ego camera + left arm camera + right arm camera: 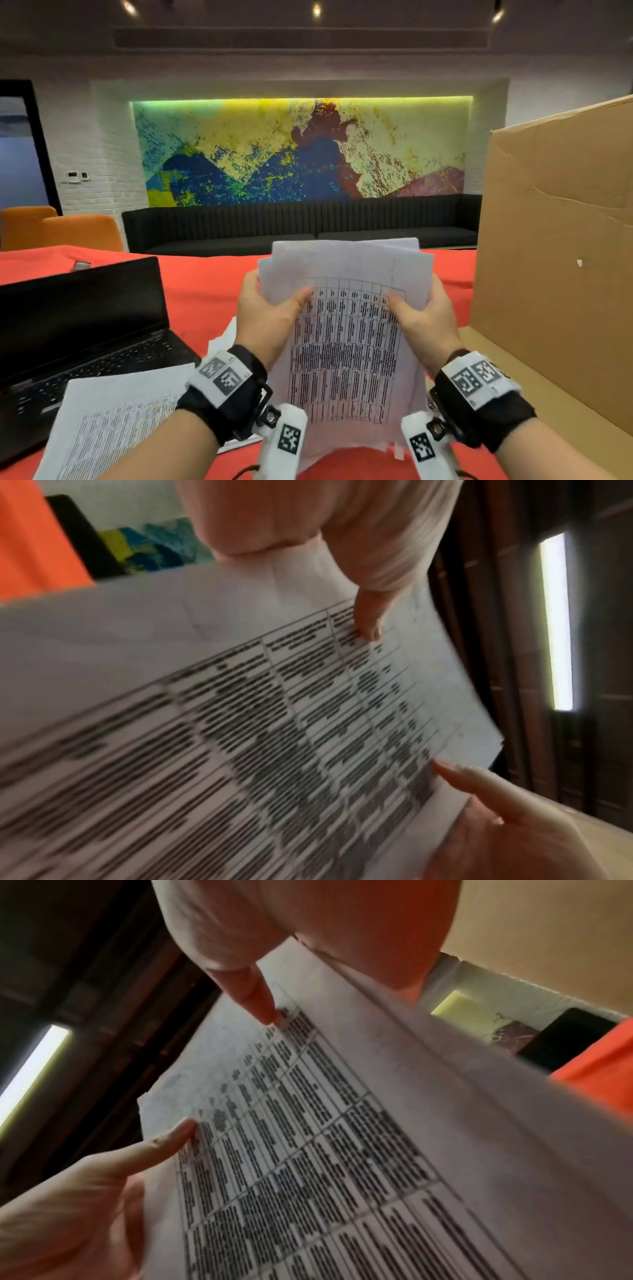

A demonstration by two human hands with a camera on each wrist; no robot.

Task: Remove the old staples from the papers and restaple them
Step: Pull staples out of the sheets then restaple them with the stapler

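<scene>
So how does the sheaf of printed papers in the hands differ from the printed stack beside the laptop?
The held sheaf of white printed papers is upright, gripped by left hand and right hand; the white printed stack lies flat, overlapping the black laptop, untouched. Both show tables.

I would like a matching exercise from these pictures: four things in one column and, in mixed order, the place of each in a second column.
Things:
1. laptop
2. cardboard box
3. held sheets
4. second stack of papers

Places:
A. at the right side of the table
B. between the left hand and right hand
C. lying partly on the laptop's front edge
D. at the left, open, screen dark

Pairs: 1-D, 2-A, 3-B, 4-C
</scene>
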